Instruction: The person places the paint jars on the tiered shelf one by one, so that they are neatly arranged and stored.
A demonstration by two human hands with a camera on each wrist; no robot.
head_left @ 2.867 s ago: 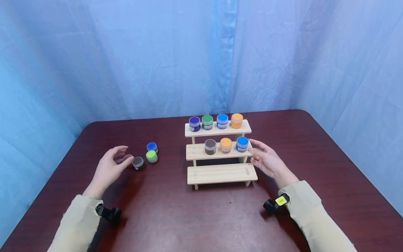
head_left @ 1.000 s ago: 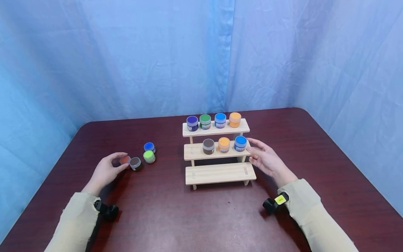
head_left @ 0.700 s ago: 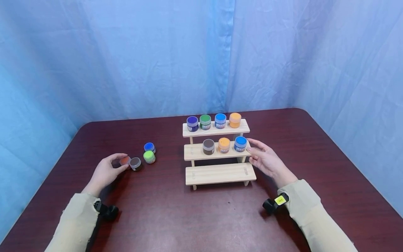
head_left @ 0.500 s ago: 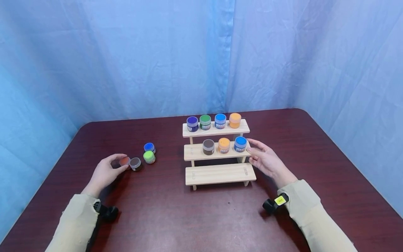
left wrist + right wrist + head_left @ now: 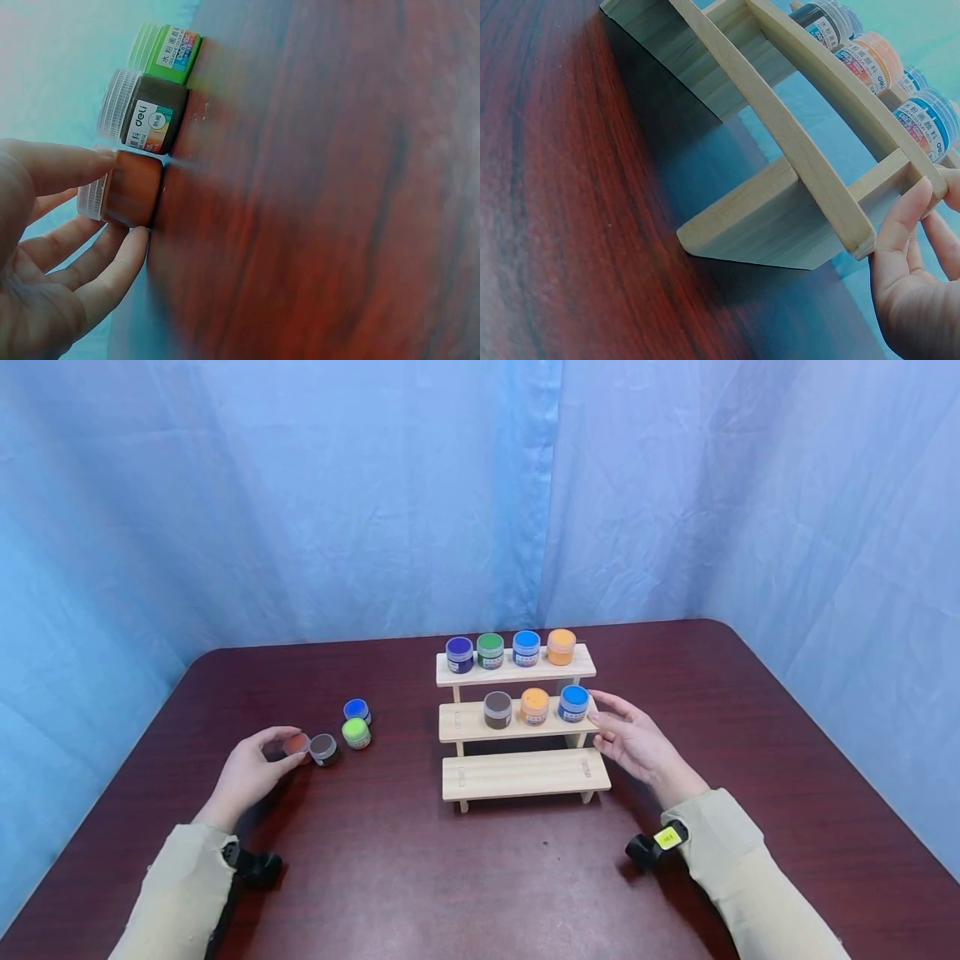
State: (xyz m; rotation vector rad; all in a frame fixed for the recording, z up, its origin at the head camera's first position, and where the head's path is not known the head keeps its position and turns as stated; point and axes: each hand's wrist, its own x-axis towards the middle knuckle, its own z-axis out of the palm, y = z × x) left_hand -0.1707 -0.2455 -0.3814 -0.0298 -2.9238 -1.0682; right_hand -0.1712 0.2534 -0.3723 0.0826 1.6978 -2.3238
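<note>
My left hand (image 5: 253,770) pinches a brown-orange paint jar (image 5: 135,187) between thumb and fingers; the jar stands upright on the table. Right beside it is a dark brown paint jar (image 5: 324,749), with a light green jar (image 5: 356,733) and a blue jar (image 5: 357,710) farther along. My right hand (image 5: 637,739) grips the right end of the middle shelf of a three-tier wooden display stand (image 5: 780,135), thumb at its front edge. Close by its fingertips, a blue paint jar (image 5: 573,703) sits on that shelf, followed leftward by an orange jar (image 5: 534,707) and a dark brown jar (image 5: 497,710).
Along the stand's top shelf (image 5: 517,673) stand purple, green, blue and orange paint jars. The bottom shelf (image 5: 525,775) bears no jars. Under everything is a dark red-brown table (image 5: 487,877), with blue curtains (image 5: 375,502) behind and at both sides.
Since the earliest frame, my left thumb and fingers have come together on the brown-orange jar. My right hand keeps its grip on the stand, and the jars have stayed in place.
</note>
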